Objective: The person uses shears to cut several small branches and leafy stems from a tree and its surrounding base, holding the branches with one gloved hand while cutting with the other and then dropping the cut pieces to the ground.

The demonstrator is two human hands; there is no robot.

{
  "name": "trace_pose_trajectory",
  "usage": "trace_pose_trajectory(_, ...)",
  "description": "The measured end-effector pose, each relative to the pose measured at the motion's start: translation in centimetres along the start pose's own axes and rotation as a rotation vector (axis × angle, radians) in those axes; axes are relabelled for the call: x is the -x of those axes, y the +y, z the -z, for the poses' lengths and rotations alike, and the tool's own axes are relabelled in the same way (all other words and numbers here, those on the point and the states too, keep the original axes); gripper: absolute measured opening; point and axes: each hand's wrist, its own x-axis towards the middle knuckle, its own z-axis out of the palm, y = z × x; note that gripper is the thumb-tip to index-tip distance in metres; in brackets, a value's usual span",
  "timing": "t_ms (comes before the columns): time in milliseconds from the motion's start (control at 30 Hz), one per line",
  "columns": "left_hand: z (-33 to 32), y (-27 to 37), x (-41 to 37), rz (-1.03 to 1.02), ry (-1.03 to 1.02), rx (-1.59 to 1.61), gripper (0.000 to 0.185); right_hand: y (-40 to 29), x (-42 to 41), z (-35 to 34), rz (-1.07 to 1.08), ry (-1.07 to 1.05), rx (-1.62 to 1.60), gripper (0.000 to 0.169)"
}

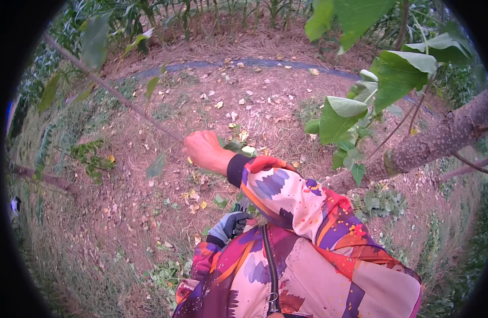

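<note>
My bare right hand (205, 149) reaches across to the left, closed around the lower end of a thin leafy branch (134, 109). That branch slants up to the upper left, with a few leaves hanging from it. Close to my jacket, at the lower middle, my left hand (231, 225) wears a grey and dark work glove, its fingers curled. A narrow greyish thing (243, 203) shows just above the glove among leaves; whether the hand holds it cannot be told.
A thick tree limb (427, 149) with broad green leaves (343, 119) crosses the right side. Dry grass and fallen leaves (234, 115) cover the ground. A dark hose or strip (252, 62) curves across behind, before tall green plants (188, 14). Another branch (45, 179) lies at the left.
</note>
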Motion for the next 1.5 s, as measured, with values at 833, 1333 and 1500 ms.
trace_pose_trajectory(833, -3.7, -3.1, 21.6, -1.348, -0.174, 0.726, 0.021, 15.2, 5.1, -12.1, -1.165, 0.161, -2.198, 0.018)
trace_pose_trajectory(1333, -5.8, 2.6, 25.0, -1.601, 0.505, 0.347, 0.022, 14.3, 28.3, -11.3, -1.376, 0.764, -2.144, 0.025)
trace_pose_trajectory(1500, -4.3, 4.4, 16.8, -1.169, 0.17, 0.389, 0.021, 17.6, 38.0, -8.3, -1.231, 0.967, -1.94, 0.025)
